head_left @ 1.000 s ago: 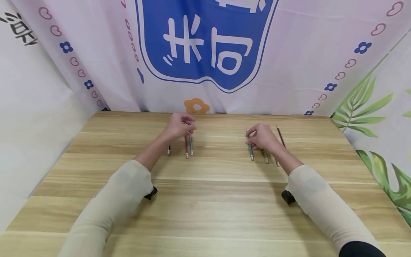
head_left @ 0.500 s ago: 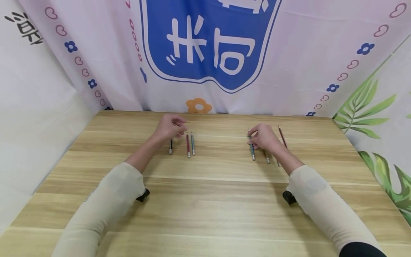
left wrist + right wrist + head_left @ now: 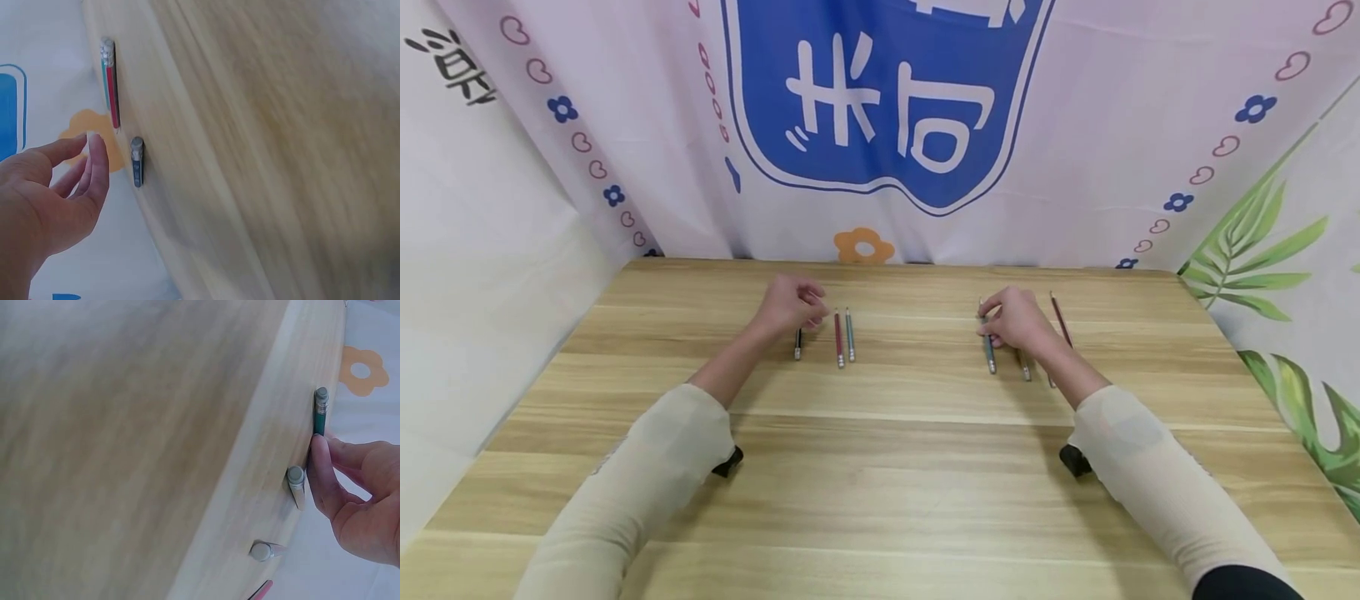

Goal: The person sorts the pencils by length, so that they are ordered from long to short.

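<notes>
My left hand [image 3: 792, 303] hovers over the far end of a black pencil [image 3: 798, 345], its fingers loosely bent. In the left wrist view, thumb and fingertips come close together with no pencil visible between them, and the black pencil [image 3: 137, 164] lies beside them. Just right of that hand a red pencil [image 3: 839, 340] and a blue pencil [image 3: 851, 337] lie side by side. My right hand [image 3: 1017, 318] pinches a teal-green pencil [image 3: 989, 357] low at the table; its eraser end [image 3: 321, 400] sticks out past the fingertips.
A yellowish pencil [image 3: 1024, 367] and a dark red pencil [image 3: 1057, 317] lie under and beside my right wrist. The wooden table [image 3: 895, 483] ends at a printed curtain [image 3: 1075, 167] behind the hands.
My left hand has moved left from the red and blue pencils to the black pencil, lowering slightly. My right hand stays at the teal-green pencil.
</notes>
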`<state>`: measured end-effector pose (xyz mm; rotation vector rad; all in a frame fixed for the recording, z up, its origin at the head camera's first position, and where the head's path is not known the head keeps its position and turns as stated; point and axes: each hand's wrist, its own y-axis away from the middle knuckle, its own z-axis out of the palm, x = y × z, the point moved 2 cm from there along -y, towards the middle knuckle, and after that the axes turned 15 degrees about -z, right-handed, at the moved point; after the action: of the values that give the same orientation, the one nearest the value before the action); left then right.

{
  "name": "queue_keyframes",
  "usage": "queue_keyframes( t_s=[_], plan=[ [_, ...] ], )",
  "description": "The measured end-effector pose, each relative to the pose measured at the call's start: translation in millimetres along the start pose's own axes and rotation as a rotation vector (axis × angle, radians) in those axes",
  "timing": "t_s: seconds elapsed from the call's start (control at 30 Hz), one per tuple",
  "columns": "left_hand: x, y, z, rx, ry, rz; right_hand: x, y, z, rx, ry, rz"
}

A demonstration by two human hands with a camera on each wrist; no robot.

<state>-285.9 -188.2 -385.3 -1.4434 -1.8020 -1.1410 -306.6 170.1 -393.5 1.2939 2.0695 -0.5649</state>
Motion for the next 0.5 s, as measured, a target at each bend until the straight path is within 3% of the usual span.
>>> queue_keyframes(
  t_s=[0.5],
  plan=[
    [7.0, -1.3, 18.8, -0.044, -0.118, -0.041, 1.7, -0.2, 1.7, 0.003, 0.004, 0.003]
  ],
)
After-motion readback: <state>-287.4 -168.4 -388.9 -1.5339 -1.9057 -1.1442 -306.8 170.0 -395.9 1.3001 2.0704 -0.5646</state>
